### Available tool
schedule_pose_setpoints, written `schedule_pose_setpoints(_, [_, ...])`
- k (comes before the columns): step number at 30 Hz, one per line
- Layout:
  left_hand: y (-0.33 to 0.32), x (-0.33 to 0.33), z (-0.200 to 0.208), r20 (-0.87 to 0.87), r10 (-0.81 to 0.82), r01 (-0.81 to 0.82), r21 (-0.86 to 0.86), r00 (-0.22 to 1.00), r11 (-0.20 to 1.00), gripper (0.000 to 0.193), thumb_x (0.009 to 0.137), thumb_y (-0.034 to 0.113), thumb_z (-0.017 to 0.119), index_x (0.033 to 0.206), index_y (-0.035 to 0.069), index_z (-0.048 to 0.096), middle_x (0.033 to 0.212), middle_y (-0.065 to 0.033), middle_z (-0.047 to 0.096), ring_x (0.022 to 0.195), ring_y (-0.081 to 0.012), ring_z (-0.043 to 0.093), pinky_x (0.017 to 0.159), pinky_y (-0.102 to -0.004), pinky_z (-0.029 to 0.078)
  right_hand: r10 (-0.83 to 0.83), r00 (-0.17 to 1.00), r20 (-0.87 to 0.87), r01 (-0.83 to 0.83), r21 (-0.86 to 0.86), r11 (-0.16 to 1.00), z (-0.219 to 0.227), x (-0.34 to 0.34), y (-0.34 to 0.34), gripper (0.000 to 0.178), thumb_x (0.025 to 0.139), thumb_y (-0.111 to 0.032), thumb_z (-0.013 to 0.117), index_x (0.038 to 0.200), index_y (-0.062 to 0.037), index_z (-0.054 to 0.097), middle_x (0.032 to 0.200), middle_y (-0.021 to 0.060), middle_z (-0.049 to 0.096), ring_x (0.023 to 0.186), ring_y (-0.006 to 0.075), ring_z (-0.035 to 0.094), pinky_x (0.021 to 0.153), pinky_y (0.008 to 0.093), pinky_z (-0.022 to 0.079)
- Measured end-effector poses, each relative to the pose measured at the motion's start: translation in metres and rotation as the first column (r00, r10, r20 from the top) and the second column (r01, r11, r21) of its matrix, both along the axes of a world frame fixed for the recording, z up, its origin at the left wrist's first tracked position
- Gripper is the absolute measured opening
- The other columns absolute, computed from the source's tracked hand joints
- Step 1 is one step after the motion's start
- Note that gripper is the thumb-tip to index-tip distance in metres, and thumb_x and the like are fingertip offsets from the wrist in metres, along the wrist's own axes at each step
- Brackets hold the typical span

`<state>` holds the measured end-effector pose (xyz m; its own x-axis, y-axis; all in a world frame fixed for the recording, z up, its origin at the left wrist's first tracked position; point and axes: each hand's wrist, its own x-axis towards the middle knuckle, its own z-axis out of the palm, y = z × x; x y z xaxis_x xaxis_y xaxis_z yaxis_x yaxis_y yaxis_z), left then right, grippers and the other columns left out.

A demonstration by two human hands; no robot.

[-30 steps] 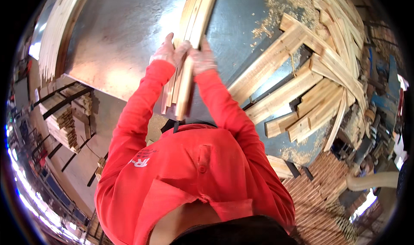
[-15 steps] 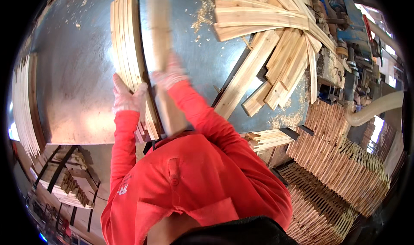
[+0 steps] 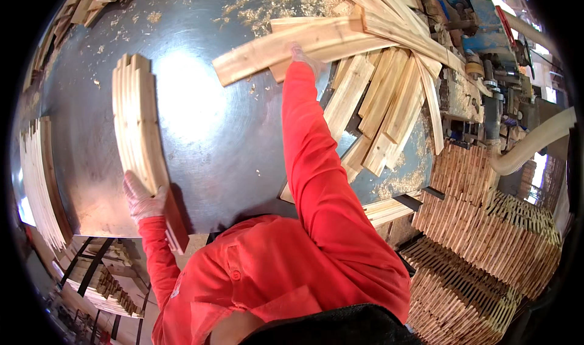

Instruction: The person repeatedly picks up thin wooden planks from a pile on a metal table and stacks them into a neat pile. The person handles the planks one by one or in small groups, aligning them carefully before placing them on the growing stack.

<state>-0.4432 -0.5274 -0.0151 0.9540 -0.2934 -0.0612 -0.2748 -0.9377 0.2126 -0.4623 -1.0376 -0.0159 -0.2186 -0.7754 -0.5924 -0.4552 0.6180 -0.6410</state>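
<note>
A bundle of several thin wooden slats [image 3: 139, 126] stands on edge on the grey metal table [image 3: 225, 132], running from the near edge toward the far left. My left hand [image 3: 143, 200], in a pale glove, grips its near end. My right hand [image 3: 302, 54], also gloved, reaches far across the table and rests on a long loose plank [image 3: 286, 46] lying crosswise at the edge of a heap of planks [image 3: 389, 96]. Both sleeves are red.
Sawdust is scattered over the far part of the table. More slats [image 3: 42, 181] lie stacked along the table's left edge. Neat stacks of short wood pieces [image 3: 486, 248] fill the lower right. A blue machine [image 3: 480, 17] and a pale hose [image 3: 535, 141] stand at the right.
My right hand has let go of the slat bundle and stretched out to the plank heap. The left hand alone holds the bundle, now further left in view.
</note>
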Motion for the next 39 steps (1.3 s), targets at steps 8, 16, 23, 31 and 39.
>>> schedule_pose_setpoints(8, [-0.138,0.003,0.097,-0.160,-0.230,0.186,-0.253,0.960,0.950,0.107,0.064,0.043,0.082,0.144,-0.003,0.028,0.146,-0.0265,0.036,0.138,-0.0409,0.031,0.112,-0.0474,0.031,0.264,0.886,0.380,-0.247,-0.094,0.964,-0.056,-0.056,0.083,0.080,0.074,-0.020,0.083,0.135,0.0071,0.039,0.127,0.0227,0.057,0.107,0.0278,0.061,0.097,0.0356,0.046])
schedule_pose_setpoints(16, [-0.196,-0.022,-0.010,-0.395,-0.368,0.461,0.172,0.842,0.871,0.079,0.081,0.029,0.067,0.145,0.005,0.029,0.135,-0.0200,0.050,0.128,-0.0365,0.044,0.103,-0.0432,0.041,0.613,0.762,0.208,-0.620,-0.037,0.784,-0.075,-0.134,0.129,0.078,0.076,-0.029,0.080,0.133,0.0059,0.041,0.112,0.0175,0.064,0.097,0.0264,0.063,0.087,0.0332,0.050])
schedule_pose_setpoints(23, [-0.151,-0.052,-0.036,-0.764,-0.498,-0.232,-0.615,0.410,0.753,0.042,0.088,0.023,0.066,0.124,0.003,0.058,0.104,-0.0047,0.065,0.091,-0.0134,0.059,0.082,-0.0279,0.049,0.923,-0.379,-0.060,-0.921,-0.072,-0.383,0.057,-0.134,0.182,0.076,0.084,-0.058,0.049,0.135,-0.0028,0.038,0.138,0.0318,0.036,0.110,0.0441,0.056,0.095,0.0497,0.045])
schedule_pose_setpoints(31, [-0.152,-0.070,0.025,-0.774,0.185,-0.603,-0.295,0.606,0.741,0.054,0.081,0.031,0.074,0.126,0.006,0.056,0.101,-0.0105,0.069,0.092,-0.0193,0.065,0.084,-0.0320,0.050,0.359,-0.070,-0.931,-0.931,-0.068,-0.358,0.059,0.023,-0.127,0.098,0.061,-0.062,0.076,0.132,0.0006,0.049,0.140,0.0223,0.047,0.132,0.0342,0.041,0.110,0.0430,0.033])
schedule_pose_setpoints(39, [-0.011,-0.083,0.053,0.326,0.256,-0.332,0.202,0.910,0.922,0.082,0.066,0.034,0.082,0.134,0.007,0.045,0.121,-0.0155,0.055,0.106,-0.0359,0.057,0.089,-0.0470,0.049,0.640,-0.465,-0.611,-0.879,0.236,-0.414,-0.002,0.044,-0.116,0.132,0.061,-0.034,0.088,0.154,-0.0144,-0.004,0.146,0.0281,0.035,0.128,0.0419,0.046,0.105,0.0420,0.040])
